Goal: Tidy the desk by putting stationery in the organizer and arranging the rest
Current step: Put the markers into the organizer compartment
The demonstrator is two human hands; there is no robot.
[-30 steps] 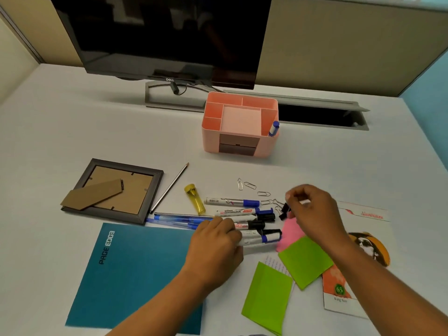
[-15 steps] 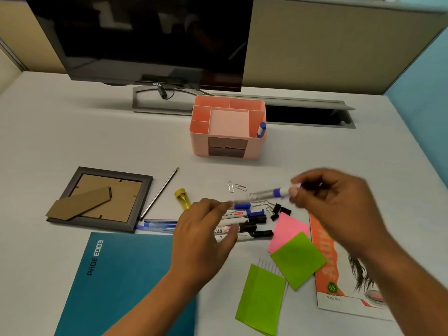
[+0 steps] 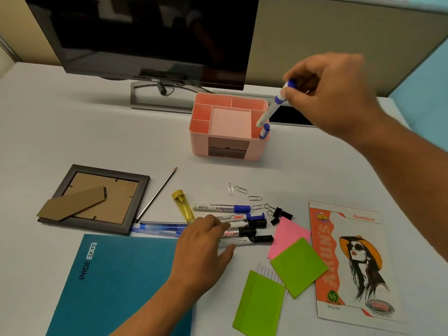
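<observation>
A pink desk organizer (image 3: 201, 139) stands mid-desk in front of the monitor. One blue-capped marker (image 3: 264, 131) stands in its right compartment. My right hand (image 3: 332, 93) holds a second blue-capped marker (image 3: 272, 109), tilted, with its lower end just over that same compartment. My left hand (image 3: 203, 248) rests with fingers spread on a row of several markers (image 3: 244, 224) lying on the desk; whether it grips one I cannot tell. Blue pens (image 3: 160, 227), a pencil (image 3: 157, 192), a yellow highlighter (image 3: 184, 207), paper clips (image 3: 240, 190) and black binder clips (image 3: 281, 214) lie around them.
A face-down picture frame (image 3: 97, 197) lies at the left, a teal notebook (image 3: 116, 282) in front. Pink and green sticky notes (image 3: 295, 263) and a printed packet (image 3: 351, 260) lie at the right. A monitor (image 3: 150, 37) stands behind the organizer, beside a cable slot.
My right hand lifted a blue-capped marker from the pile and carried it up and away to the organizer's right compartment. My left hand stayed on the markers.
</observation>
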